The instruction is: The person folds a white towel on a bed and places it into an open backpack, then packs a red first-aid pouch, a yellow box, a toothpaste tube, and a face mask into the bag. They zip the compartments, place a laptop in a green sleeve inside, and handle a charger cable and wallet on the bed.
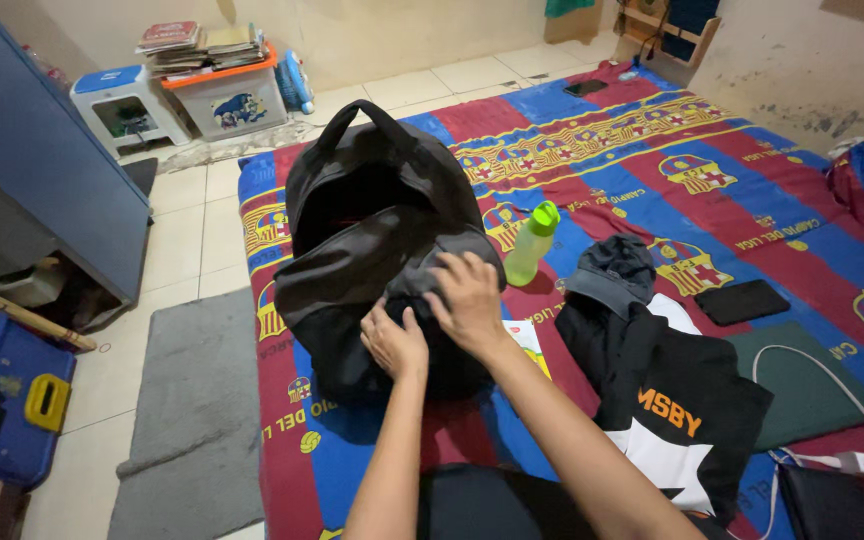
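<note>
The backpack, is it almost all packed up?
Not yet, it seems. The black backpack lies on the bed with its top gaping open. Both hands, left hand and right hand, press on its front pocket. Outside it lie the green bottle, a grey cap, a black shirt and a dark wallet. What is already inside is hidden.

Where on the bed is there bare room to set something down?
Free: the wide sheet stretch beyond the green bottle and grey cap; also the strip nearer than the black backpack. Crowded: right of both hands, with the black garment, dark wallet, green pad and white cable.
</note>
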